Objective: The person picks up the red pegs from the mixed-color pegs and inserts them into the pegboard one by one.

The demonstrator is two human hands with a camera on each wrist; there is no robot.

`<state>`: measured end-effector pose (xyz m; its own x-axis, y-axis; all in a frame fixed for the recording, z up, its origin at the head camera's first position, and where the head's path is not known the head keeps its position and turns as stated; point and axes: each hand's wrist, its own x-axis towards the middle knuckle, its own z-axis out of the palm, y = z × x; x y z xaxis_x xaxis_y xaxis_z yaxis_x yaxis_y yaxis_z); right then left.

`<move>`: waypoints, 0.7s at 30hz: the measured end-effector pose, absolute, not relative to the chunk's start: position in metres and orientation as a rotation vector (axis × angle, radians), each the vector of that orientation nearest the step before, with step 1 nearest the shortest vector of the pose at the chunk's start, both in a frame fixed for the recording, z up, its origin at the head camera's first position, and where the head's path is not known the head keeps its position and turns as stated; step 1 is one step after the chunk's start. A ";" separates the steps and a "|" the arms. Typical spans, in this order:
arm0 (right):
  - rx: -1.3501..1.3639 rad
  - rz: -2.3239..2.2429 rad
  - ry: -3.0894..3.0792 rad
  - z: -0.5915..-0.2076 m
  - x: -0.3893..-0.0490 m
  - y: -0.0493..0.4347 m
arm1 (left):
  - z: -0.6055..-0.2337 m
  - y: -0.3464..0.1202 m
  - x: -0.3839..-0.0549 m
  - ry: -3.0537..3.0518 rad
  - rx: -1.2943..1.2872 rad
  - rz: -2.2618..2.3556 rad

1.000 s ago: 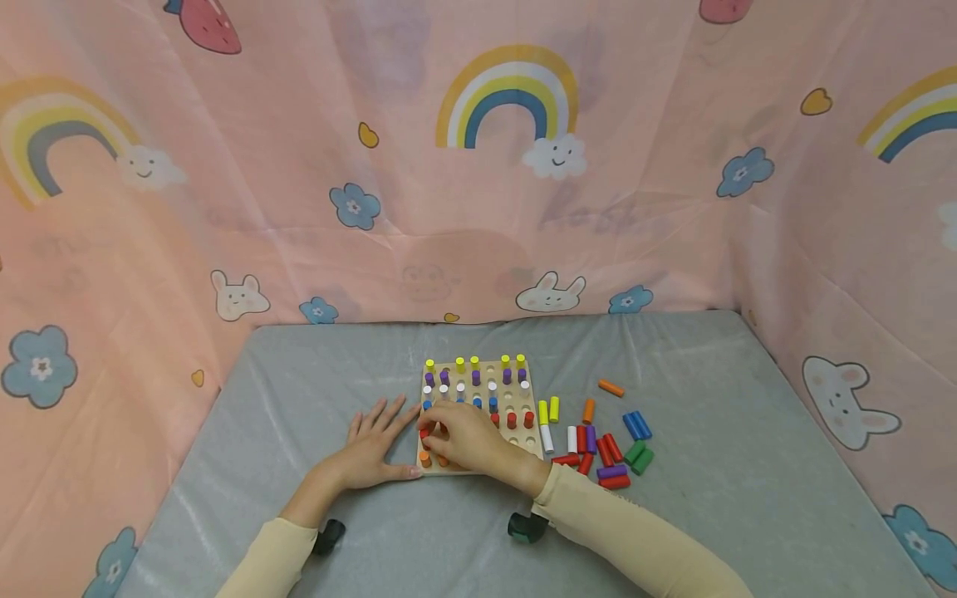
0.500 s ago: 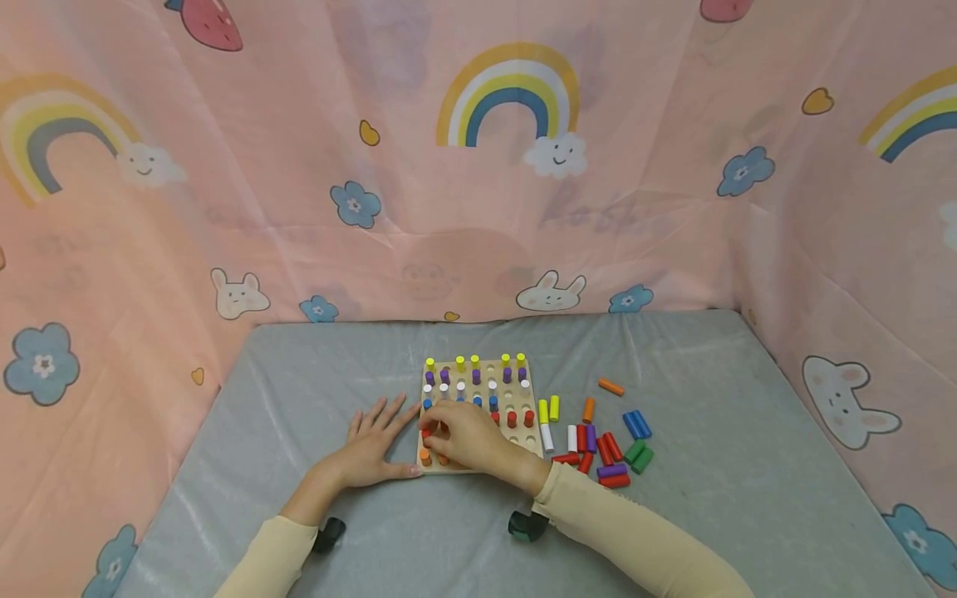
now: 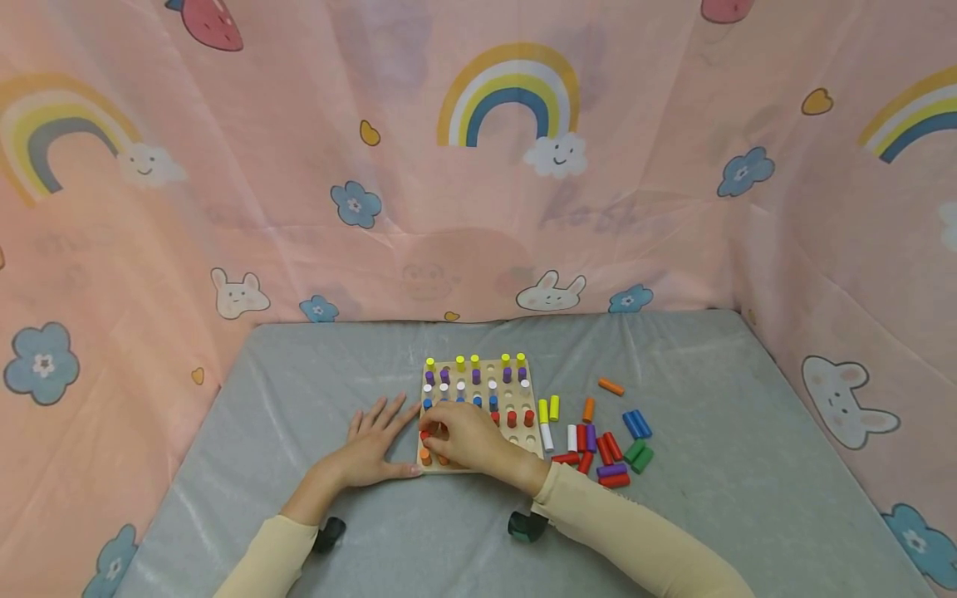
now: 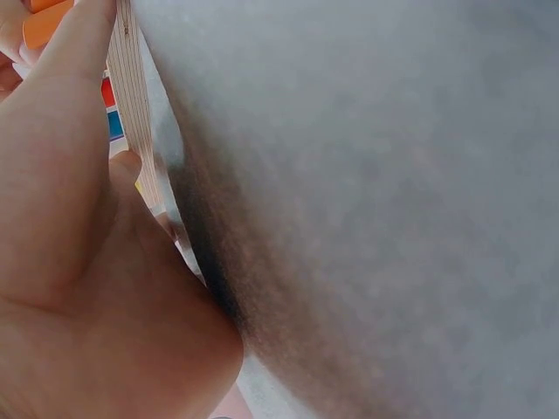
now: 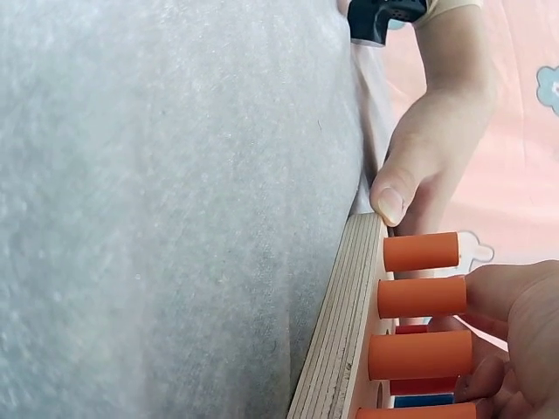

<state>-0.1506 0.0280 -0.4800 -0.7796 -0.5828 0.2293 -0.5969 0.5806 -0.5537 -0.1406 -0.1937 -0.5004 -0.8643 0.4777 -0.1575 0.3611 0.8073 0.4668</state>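
Note:
A wooden pegboard (image 3: 537, 448) lies on the grey table, with colored pegs standing in rows. My left hand (image 3: 372, 448) lies flat beside its left edge, fingers spread. Thumb and fingertips touch the board. My right hand (image 3: 474, 440) reaches over the front left part, thumb and index finger pinching a red peg (image 3: 424, 435) in the leftmost column. This peg is behind the front row of orange pegs (image 3: 425, 457). In the right wrist view, the orange pegs (image 5: 421, 354) stand in front of my fingertips and partly hide them. Other pegs are covered by my right hand.
Loose pegs in red, blue (image 3: 637, 425), green (image 3: 641, 460), purple (image 3: 611, 471), white (image 3: 571, 439), yellow (image 3: 554, 409) and orange (image 3: 611, 388) lie right of the board. Pink printed cloth (image 3: 478, 191) hangs behind the table and along its sides.

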 end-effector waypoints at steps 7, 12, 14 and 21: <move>1.030 0.996 -2.783 -0.479 -0.150 0.029 | -0.504 -0.194 -0.140 2.731 0.649 0.645; 1.034 0.991 -2.797 -0.478 -0.151 0.030 | -0.501 -0.193 -0.140 2.715 0.616 0.626; 1.033 1.001 -2.799 -0.477 -0.151 0.031 | -0.500 -0.192 -0.139 2.715 0.614 0.623; 1.036 1.031 -2.762 -0.470 -0.150 0.038 | -0.500 -0.193 -0.140 2.710 0.613 0.629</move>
